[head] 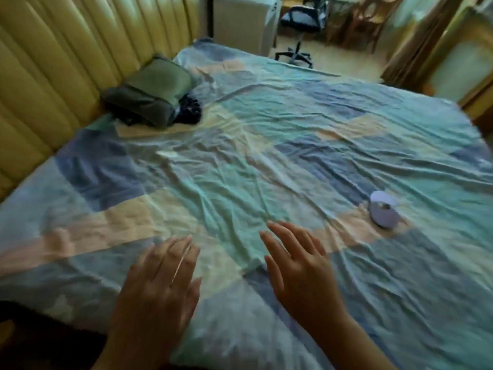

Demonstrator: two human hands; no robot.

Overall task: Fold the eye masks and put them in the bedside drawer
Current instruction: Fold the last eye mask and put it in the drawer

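My left hand (160, 284) and my right hand (298, 265) hover palm-down over the near edge of the bed, fingers spread, holding nothing. A small lilac rolled item (384, 212), possibly a folded eye mask, lies on the bedsheet (266, 156) to the right of my right hand, about a hand's width away. No drawer is visible. The frame is blurred.
A grey-green pillow (157, 89) with dark cloth (189, 109) beside it rests against the padded yellow headboard (53, 62) at the left. Beyond the bed stand a white cabinet (242, 22), an office chair (301, 20) and wooden furniture (362, 22).
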